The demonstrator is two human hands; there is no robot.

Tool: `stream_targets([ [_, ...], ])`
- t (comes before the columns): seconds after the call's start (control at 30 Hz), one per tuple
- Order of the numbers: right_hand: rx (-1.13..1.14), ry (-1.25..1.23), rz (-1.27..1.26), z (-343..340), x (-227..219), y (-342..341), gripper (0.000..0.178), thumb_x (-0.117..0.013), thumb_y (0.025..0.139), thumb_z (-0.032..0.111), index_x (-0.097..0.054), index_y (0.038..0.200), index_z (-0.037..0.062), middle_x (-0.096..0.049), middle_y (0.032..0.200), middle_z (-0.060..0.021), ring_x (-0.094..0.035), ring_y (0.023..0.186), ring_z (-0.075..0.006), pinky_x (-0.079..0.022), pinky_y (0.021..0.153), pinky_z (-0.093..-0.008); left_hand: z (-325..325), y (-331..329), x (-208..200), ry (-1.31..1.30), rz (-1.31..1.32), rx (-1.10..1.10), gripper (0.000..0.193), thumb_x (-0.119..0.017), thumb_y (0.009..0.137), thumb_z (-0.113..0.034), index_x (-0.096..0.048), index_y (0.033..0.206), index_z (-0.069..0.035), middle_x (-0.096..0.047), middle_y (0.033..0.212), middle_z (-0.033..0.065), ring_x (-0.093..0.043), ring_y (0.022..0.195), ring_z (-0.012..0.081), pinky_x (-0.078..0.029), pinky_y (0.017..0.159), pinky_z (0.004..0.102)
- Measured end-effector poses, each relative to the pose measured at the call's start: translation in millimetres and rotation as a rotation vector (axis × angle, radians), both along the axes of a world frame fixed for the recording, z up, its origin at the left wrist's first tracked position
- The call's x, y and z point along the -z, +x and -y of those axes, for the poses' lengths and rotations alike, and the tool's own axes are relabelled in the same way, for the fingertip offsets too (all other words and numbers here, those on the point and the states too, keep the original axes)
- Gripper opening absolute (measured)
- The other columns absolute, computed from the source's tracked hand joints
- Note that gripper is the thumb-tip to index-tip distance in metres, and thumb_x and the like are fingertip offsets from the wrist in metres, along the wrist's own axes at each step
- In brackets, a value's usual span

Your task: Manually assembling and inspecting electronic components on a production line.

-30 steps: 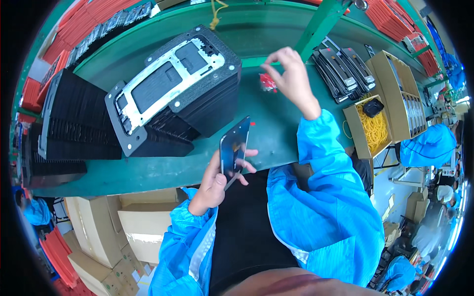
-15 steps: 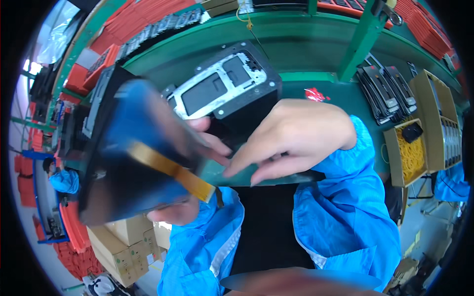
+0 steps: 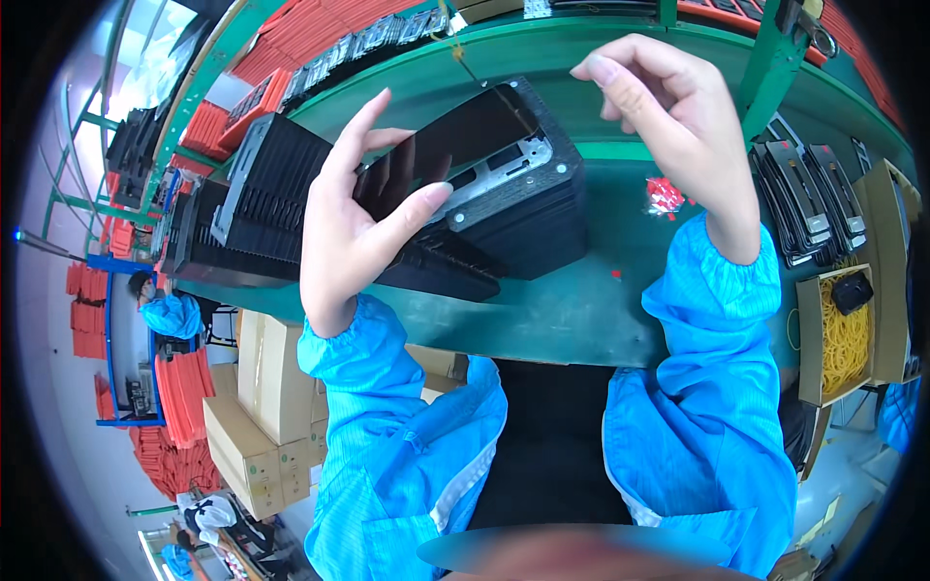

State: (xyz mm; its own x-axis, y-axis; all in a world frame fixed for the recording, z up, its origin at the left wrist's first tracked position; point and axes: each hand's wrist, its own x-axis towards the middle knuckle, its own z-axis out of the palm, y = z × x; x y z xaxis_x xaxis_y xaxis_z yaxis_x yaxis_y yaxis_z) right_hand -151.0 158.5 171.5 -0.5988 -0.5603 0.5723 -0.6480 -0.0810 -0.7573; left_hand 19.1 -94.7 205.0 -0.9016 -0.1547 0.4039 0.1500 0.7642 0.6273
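Nearest the camera, blue sleeves [image 3: 731,281] enter from the lower edge. At left of centre, the left hand [image 3: 354,218] spans the lower-left end of a glossy black screen panel [image 3: 465,136], thumb at the near edge and fingers at the far side, the index finger raised. The panel lies in the upper centre, over a silver metal phone frame [image 3: 528,157]; whether the two touch cannot be determined. The right hand [image 3: 678,116] is at upper right, off the panel, fingers curled, thumb and index tips close together; whether they pinch anything cannot be told.

The phone frame rests on a stack of black foam trays [image 3: 538,223]. A second black tray stack [image 3: 276,179] stands to its left. On the green workbench [image 3: 562,315], right of centre, lies a clump of red tabs [image 3: 664,197]. Dark frames [image 3: 799,198] and a box of yellow cords [image 3: 845,339] occupy the right. Beyond, at far left, is a co-worker in blue [image 3: 172,315].
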Motion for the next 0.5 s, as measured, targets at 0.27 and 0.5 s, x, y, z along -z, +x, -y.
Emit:
stream_targets([
  [0.27,-0.117,0.049,0.128,23,25,-4,0.044,-0.058,0.107,0.026,-0.053,0.144,0.0028,-0.064,0.129,-0.0112,-0.062,0.115,-0.0178,-0.050,0.097,-0.0303,-11,-15,-2,-0.057,-0.008,0.030,0.090,-0.088,0.078,-0.026,-0.046,0.154,-0.007,-0.068,0.119,0.0122,-0.065,0.112,0.0213,-0.051,0.099,0.0348],
  [0.5,-0.277,0.122,0.264,32,34,-3,0.062,-0.055,0.108,0.026,-0.030,0.162,0.0078,-0.042,0.158,-0.0189,-0.043,0.145,-0.0293,-0.039,0.116,-0.0378,-12,-7,-4,-0.150,-0.059,0.033,0.093,-0.087,0.076,-0.024,-0.043,0.156,-0.007,-0.068,0.121,0.0124,-0.064,0.118,0.0236,-0.046,0.108,0.0381],
])
